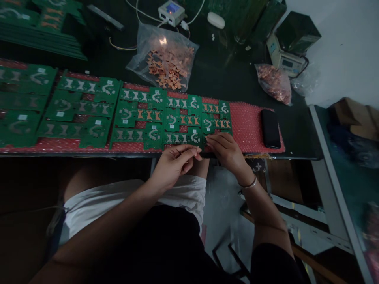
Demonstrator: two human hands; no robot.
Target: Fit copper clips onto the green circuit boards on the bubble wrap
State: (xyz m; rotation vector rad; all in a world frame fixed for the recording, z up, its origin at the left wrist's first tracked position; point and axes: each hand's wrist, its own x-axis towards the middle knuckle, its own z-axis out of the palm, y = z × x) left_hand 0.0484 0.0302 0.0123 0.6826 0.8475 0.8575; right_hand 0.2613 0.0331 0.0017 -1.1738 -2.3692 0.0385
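Observation:
My left hand (pixel 174 163) is just off the table's front edge, its thumb and fingertips pinched together; whatever they hold is too small to name. My right hand (pixel 226 152) reaches over the lower row of the rightmost green circuit board (pixel 208 107), fingertips drawn together and touching or just above it. What lies under those fingertips is hidden. Bow-tie-shaped copper pieces (pixel 222 123) sit on this board's upper and middle rows. The neighbouring board (pixel 172 123) has copper pieces in its middle row and silvery pads in the others.
More circuit boards (pixel 102 98) line the red bubble wrap (pixel 247 122) leftward. Behind them lies a clear bag of copper pieces (pixel 168 65). A phone (pixel 270 128) rests at right, near another copper-filled bag (pixel 274 83). Stacked boards (pixel 44 41) stand back left; a small white device (pixel 171 12) is behind.

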